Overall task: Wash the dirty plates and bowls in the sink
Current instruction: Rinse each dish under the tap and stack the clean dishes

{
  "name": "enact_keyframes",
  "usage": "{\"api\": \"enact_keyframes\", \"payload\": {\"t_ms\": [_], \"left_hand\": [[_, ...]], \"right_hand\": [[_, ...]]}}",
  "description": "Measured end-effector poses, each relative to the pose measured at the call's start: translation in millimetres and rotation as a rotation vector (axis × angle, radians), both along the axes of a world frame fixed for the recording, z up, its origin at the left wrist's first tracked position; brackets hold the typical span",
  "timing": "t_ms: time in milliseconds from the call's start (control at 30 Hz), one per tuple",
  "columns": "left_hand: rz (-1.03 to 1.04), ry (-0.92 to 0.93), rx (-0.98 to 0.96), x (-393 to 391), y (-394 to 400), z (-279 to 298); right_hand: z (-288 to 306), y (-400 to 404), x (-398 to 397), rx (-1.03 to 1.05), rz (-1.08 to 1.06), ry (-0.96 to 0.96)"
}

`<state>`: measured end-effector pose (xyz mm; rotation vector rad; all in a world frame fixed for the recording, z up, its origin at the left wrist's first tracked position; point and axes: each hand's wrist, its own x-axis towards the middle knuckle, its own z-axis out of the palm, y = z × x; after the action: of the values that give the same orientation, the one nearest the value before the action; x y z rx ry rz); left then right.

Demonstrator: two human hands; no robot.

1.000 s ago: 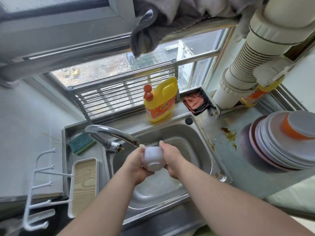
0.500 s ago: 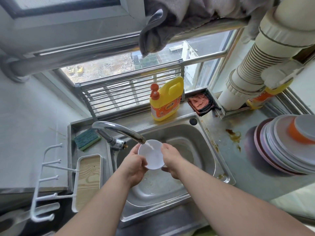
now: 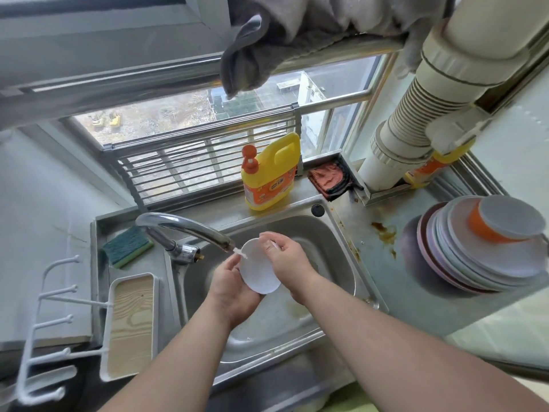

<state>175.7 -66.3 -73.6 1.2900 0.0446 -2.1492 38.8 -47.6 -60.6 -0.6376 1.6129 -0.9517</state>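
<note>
A small white bowl (image 3: 258,270) is held over the steel sink (image 3: 332,233), its inside facing me. Water from the chrome tap (image 3: 190,228) runs into its upper left rim. My left hand (image 3: 230,288) cups the bowl from below and the left. My right hand (image 3: 286,261) grips its right edge, with fingers over the top rim. A stack of plates (image 3: 475,263) with an upturned orange and white bowl (image 3: 505,218) on top stands on the counter at the right.
A yellow detergent bottle (image 3: 269,171) stands behind the sink, an orange cloth (image 3: 328,179) to its right. A green sponge (image 3: 127,246) and a wood-lined tray (image 3: 129,325) lie left of the tap. A white hook rack (image 3: 47,331) is at the far left. A brown stain (image 3: 384,231) marks the counter.
The bowl has turned from bottom-up to inside facing me and now sits under the tap's stream. My right hand has shifted up onto its top rim.
</note>
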Motion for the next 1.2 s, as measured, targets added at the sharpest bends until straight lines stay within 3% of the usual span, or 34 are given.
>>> {"api": "enact_keyframes", "payload": {"t_ms": [100, 300, 433, 533, 633, 767, 967, 1067, 1200], "left_hand": [[-0.020, 0.060, -0.011, -9.3, 3.4, -0.4], [-0.077, -0.028, -0.013, 4.1, -4.7, 1.5], [-0.115, -0.155, -0.001, 16.0, -6.9, 6.2], [-0.134, -0.146, -0.002, 24.8, -8.2, 4.9], [-0.163, -0.096, 0.024, 30.5, -8.9, 6.0], [-0.163, -0.178, 0.011, 23.8, -9.3, 2.9], [0.049, -0.165, 0.038, -10.0, -20.6, 2.8], [0.153, -0.099, 0.128, -23.5, -28.5, -5.8], [0.078, -0.117, 0.133, -30.6, -25.7, -9.8]], "right_hand": [[6.9, 1.7, -11.1, 0.054, -0.003, 0.064], [20.3, 8.4, -11.6, 0.296, -0.094, -0.335], [14.9, 14.8, -1.1, 0.299, -0.103, -0.421], [18.0, 15.9, 7.8, 0.335, -0.077, -0.443], [18.3, 15.4, 13.6, 0.386, -0.038, -0.350], [15.9, 13.2, 10.1, 0.354, -0.079, -0.219], [15.3, 19.0, -18.2, 0.074, 0.219, 0.393], [31.1, 25.4, -32.3, -0.021, 0.310, 0.544], [37.2, 37.0, -46.2, -0.093, 0.427, 0.759]]}}
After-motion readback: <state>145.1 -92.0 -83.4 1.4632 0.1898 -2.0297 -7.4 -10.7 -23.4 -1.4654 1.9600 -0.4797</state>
